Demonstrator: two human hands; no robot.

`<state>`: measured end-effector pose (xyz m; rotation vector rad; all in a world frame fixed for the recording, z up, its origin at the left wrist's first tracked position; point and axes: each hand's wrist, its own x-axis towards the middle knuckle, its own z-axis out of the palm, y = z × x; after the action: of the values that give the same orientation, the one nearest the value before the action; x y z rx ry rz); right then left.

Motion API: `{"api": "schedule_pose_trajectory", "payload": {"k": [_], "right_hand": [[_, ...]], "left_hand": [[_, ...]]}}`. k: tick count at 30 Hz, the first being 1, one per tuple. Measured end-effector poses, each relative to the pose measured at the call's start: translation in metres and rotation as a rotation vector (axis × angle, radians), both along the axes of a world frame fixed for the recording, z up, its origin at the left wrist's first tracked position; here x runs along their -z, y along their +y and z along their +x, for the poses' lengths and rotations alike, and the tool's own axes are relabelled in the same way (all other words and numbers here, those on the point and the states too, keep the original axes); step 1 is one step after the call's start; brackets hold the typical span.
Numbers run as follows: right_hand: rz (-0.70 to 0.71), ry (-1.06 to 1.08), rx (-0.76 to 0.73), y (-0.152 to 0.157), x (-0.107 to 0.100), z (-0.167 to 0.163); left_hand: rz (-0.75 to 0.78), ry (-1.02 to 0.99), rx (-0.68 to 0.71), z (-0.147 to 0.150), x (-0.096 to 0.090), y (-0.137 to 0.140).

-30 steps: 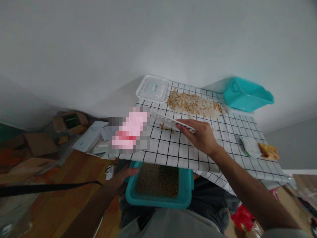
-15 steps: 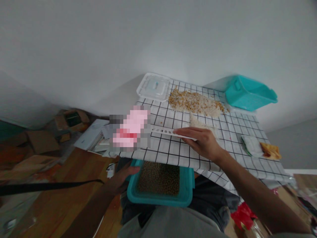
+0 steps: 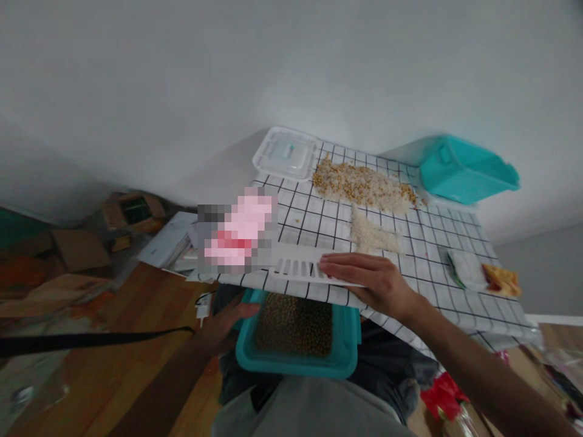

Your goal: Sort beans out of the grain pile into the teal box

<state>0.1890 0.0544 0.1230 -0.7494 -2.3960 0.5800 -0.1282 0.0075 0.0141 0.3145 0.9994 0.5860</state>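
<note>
My right hand (image 3: 378, 280) grips a flat white slotted plastic piece (image 3: 296, 268), its fingers on top, close to the table's front edge. The piece lies tilted, with its slots showing. Below that edge, a teal tub (image 3: 296, 366) with yellowish-brown beans (image 3: 294, 328) inside rests at my lap, partly under the tablecloth. My left hand (image 3: 231, 321) clasps the tub's left rim, thumb over the top. Behind the slotted piece lies a small pile of white rice grains (image 3: 371, 233). Further back spreads a larger heap of beans mixed with rice (image 3: 364, 185).
A clear lidded plastic box (image 3: 286, 153) stands at the back left and a teal bin (image 3: 469, 173) at the back right of the checked tablecloth (image 3: 310, 212). Small packets (image 3: 469, 270) lie at right. A blurred-out pink item (image 3: 241, 227) sits at left; cardboard boxes (image 3: 132, 212) are on the floor.
My right hand has drawn the slotted piece toward the table's front edge and tipped it, so more of its slots show. My left hand stays on the tub.
</note>
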Motion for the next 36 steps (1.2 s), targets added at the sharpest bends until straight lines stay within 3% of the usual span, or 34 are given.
{"api": "schedule_pose_trajectory", "payload": {"k": [5, 11, 15, 20, 25, 30, 33, 36], "right_hand": [[0.073, -0.051, -0.088, -0.014, 0.003, 0.001], [0.265, -0.107, -0.253, -0.022, 0.012, 0.007], [0.372, -0.152, -0.347, -0.030, 0.005, 0.004], [0.507, -0.207, -0.434, -0.038, -0.004, 0.003], [0.540, -0.212, -0.515, -0.041, -0.008, 0.014], [0.398, -0.162, -0.275, -0.036, -0.023, 0.035], [0.320, -0.135, -0.035, -0.038, -0.034, 0.049], [0.341, -0.064, 0.270, -0.047, -0.041, 0.057]], "left_hand": [[0.056, -0.046, 0.018, 0.004, -0.001, 0.000], [0.080, -0.074, 0.007, 0.006, 0.002, -0.002], [0.132, -0.090, -0.013, 0.007, 0.005, -0.005], [0.188, -0.050, 0.038, 0.010, -0.006, -0.006], [0.177, -0.019, 0.031, 0.011, -0.008, -0.006], [0.090, -0.057, -0.005, 0.012, 0.003, -0.004], [0.066, -0.028, -0.028, 0.013, 0.003, -0.004], [0.063, -0.037, -0.010, 0.014, 0.002, -0.004]]}}
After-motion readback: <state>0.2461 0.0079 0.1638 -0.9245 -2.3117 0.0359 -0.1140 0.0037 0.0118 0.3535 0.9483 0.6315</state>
